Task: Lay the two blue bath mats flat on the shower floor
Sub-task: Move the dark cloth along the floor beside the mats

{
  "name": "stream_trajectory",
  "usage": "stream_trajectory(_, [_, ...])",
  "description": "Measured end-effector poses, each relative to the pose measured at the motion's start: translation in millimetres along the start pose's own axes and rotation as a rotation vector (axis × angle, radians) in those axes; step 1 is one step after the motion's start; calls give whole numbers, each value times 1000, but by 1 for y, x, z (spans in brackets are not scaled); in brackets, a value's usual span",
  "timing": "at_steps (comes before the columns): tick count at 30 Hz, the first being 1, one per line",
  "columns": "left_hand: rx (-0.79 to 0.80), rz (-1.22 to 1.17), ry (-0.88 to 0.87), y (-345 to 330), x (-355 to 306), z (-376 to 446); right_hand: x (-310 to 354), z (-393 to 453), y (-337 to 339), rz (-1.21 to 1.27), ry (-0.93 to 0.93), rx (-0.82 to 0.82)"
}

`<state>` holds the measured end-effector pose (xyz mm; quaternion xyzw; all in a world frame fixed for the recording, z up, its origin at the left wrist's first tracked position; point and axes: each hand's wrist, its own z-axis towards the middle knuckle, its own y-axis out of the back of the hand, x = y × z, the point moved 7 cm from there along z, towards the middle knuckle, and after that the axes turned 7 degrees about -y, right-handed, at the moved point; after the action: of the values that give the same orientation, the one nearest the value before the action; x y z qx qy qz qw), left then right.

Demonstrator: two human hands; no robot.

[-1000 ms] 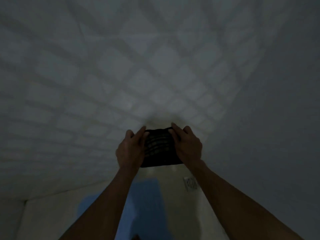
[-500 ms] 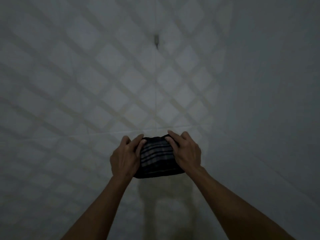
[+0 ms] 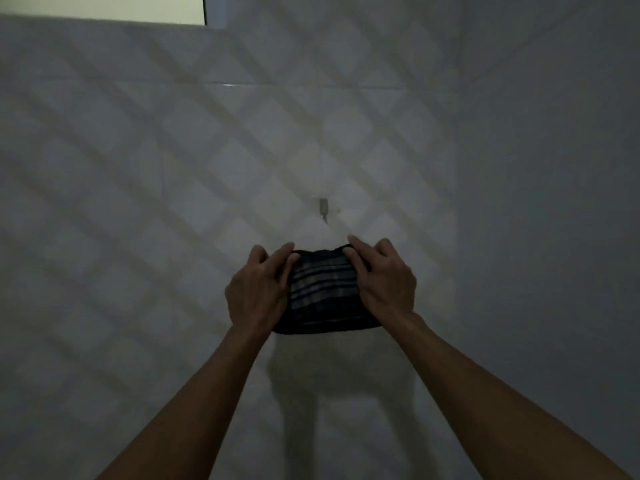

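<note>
A small dark cloth with pale stripes (image 3: 323, 292) is held up in front of the tiled wall, just below a metal wall hook (image 3: 323, 205). My left hand (image 3: 258, 291) grips its left edge and my right hand (image 3: 382, 280) grips its right edge, fingers curled over the top. Neither blue bath mat nor the shower floor is in view.
The tiled wall (image 3: 173, 168) fills the view, crossed by diagonal lattice shadows. A plain side wall (image 3: 554, 202) meets it at the right. A bright window opening (image 3: 104, 6) sits at the top left.
The view has tilted upward: the floor and the blue mat seen earlier have dropped out of sight. Both hands have lifted the striped cloth toward the wall hook.
</note>
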<state>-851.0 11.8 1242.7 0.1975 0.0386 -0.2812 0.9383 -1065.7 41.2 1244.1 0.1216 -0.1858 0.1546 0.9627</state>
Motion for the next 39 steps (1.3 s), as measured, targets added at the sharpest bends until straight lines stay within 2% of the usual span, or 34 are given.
stream_trajectory(7, [-88,17,-71,-17,2,85,8,76,-24,-14,-16,-98])
stream_trajectory(14, [-186,82,-143,-34,0,135,3,121,-47,-43,-15,-140])
stream_trajectory(25, [-288,394,-292,-85,9,107,-27,92,-91,-193,172,-237])
stream_trajectory(30, [-304,409,-255,-95,7,90,-34,78,-97,-194,176,-243])
stream_trajectory(39, [-149,240,-42,-94,6,76,-33,66,-95,-174,47,-70])
